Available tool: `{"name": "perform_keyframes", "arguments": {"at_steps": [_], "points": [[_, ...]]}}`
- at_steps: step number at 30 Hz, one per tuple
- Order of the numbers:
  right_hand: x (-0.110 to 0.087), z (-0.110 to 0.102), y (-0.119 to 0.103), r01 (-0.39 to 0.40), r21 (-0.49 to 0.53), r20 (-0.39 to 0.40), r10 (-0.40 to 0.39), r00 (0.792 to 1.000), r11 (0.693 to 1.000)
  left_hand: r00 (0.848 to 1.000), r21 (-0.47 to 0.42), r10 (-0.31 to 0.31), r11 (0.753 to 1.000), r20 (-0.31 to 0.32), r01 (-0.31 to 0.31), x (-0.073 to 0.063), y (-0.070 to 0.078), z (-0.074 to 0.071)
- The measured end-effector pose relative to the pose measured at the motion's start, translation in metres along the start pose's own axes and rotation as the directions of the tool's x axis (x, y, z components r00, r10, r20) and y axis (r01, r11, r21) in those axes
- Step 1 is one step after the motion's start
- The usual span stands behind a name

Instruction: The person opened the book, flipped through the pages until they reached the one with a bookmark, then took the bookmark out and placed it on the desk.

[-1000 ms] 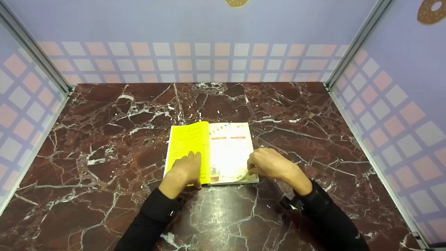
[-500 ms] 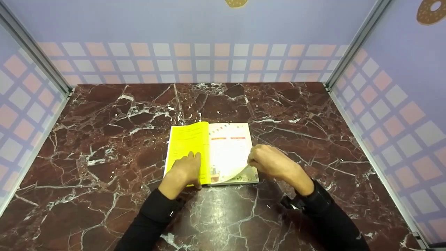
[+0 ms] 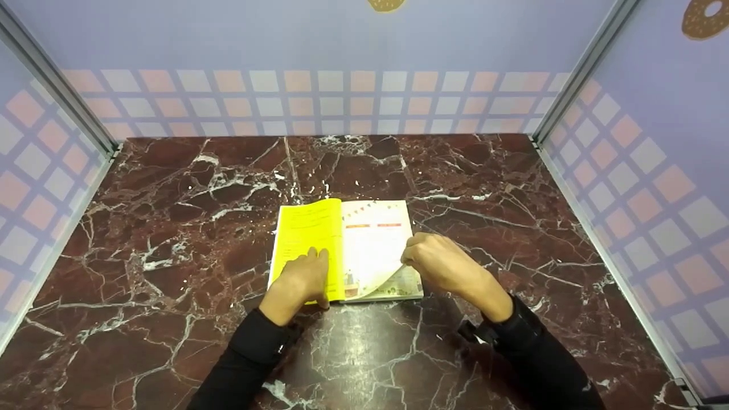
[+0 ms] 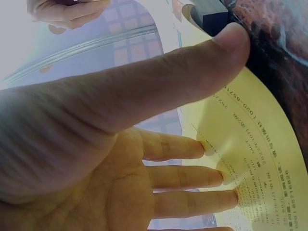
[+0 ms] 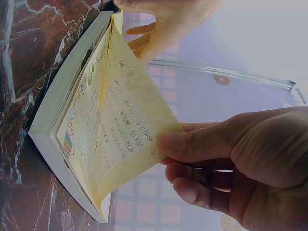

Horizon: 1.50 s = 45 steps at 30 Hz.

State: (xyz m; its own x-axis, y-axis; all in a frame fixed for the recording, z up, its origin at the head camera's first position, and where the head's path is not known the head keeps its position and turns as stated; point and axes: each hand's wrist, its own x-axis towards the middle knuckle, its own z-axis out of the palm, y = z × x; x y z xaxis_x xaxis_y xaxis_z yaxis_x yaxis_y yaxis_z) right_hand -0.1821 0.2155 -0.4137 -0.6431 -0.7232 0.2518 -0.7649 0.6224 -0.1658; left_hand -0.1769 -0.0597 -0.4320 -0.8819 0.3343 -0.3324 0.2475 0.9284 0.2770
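Note:
A thick book (image 3: 373, 250) lies open on the marble-patterned table, a yellow page (image 3: 307, 228) on its left side and a white printed page on its right. My left hand (image 3: 299, 279) rests on the yellow page near the spine; in the left wrist view its fingers (image 4: 187, 177) are straight, their tips on the paper. With thumb and finger my right hand (image 3: 441, 259) pinches the right page (image 5: 139, 120) near its lower outer corner. That corner is lifted and curls up, showing part of the page beneath.
The dark red table (image 3: 188, 239) with white veins surrounds the book. Lilac panels (image 3: 319, 51) with pink and white squares stand at the back and both sides, joined by grey metal posts (image 3: 586, 68).
My right hand has lifted the right page's lower corner off the book and moved slightly up with it, so the curl has grown. My left hand has stayed in place.

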Motion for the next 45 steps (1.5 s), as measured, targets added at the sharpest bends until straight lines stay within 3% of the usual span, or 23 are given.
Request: {"name": "perform_keyframes", "arguments": {"at_steps": [13, 45], "points": [[0.0013, -0.0027, -0.0035, -0.002, -0.056, -0.052, -0.001, 0.999, 0.998, 1.0, 0.01, 0.0, 1.0, -0.008, 0.001, 0.0004, -0.0001, -0.0002], [0.0022, 0.001, -0.0058, 0.135, -0.139, -0.1, -0.149, 0.984, 0.981, 1.0, 0.011, 0.003, 1.0, -0.004, -0.003, -0.0003, 0.0, -0.0012]]}}
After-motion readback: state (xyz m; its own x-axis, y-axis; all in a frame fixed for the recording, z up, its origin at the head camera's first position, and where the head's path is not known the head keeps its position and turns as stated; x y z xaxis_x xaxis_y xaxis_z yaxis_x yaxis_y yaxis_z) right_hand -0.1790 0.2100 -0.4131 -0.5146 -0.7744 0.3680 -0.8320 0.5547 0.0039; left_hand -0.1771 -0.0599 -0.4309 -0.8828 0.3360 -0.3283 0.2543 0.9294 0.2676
